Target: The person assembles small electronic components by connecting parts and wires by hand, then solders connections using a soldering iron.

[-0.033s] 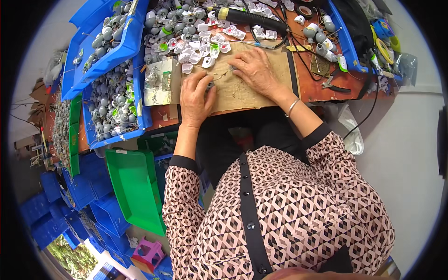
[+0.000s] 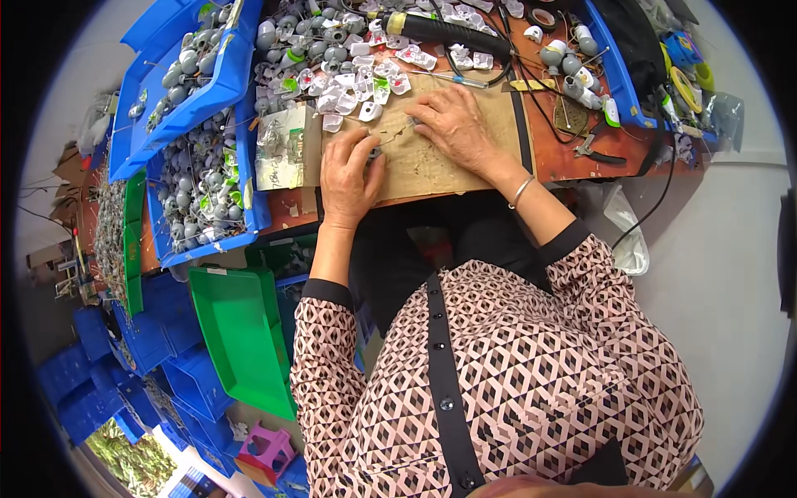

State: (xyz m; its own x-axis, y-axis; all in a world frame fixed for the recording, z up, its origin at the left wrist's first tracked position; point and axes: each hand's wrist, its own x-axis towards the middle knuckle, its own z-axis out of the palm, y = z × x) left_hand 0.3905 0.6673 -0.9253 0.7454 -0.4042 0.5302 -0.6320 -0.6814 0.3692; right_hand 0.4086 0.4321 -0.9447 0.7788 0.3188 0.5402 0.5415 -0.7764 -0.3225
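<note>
My left hand (image 2: 350,176) rests on the left part of a tan cardboard sheet (image 2: 432,173), fingers curled with the thumb close to the index finger. A small dark grey part (image 2: 375,153) shows between them, mostly hidden. Further right and a little farther off, my right hand (image 2: 458,133) lies palm down with its fingers bent and close together. Something greyish peeks out at its fingertips, too covered to name. A thin, dark wire-like line (image 2: 397,135) runs over the cardboard between the hands. Just beyond lie white plastic shells (image 2: 339,100) in a loose heap.
Blue bins (image 2: 212,236) of grey round parts with wires stand at the left. A box (image 2: 282,149) sits beside my left hand. Behind are a black-wrapped tool handle (image 2: 448,33) and a screwdriver (image 2: 469,81). Pliers (image 2: 596,151) and black cables lie right.
</note>
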